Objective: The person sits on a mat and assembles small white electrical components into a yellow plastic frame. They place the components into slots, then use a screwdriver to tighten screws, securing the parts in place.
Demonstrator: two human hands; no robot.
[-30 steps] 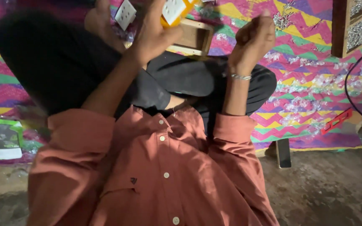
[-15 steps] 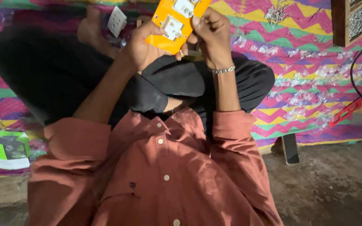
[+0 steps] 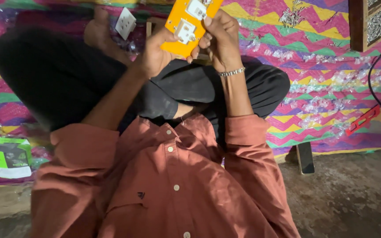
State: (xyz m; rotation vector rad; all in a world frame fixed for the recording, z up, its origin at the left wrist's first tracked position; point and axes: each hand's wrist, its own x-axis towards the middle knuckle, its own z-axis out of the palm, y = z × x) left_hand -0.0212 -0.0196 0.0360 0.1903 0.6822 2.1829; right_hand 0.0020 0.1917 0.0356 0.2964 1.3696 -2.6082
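Seated cross-legged on a zigzag-patterned mat (image 3: 331, 66). Left hand (image 3: 157, 53) grasping the lower left edge of an orange switch plate (image 3: 190, 22), thumb laid across its face. Right hand (image 3: 219, 37) clasping the plate's right edge, fingers curled behind, silver bracelet (image 3: 231, 72) at the wrist. Plate held up over the lap, far from the chest, two white switches (image 3: 185, 31) set in it. Loose white socket (image 3: 125, 23) lying far left on the mat. Green-and-white packet (image 3: 9, 156) near left; dark phone (image 3: 305, 157) at the mat's near right edge.

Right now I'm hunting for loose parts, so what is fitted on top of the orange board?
Two white switch or socket modules sit on the orange board. The left hand and right hand cover its edges; its back is hidden.
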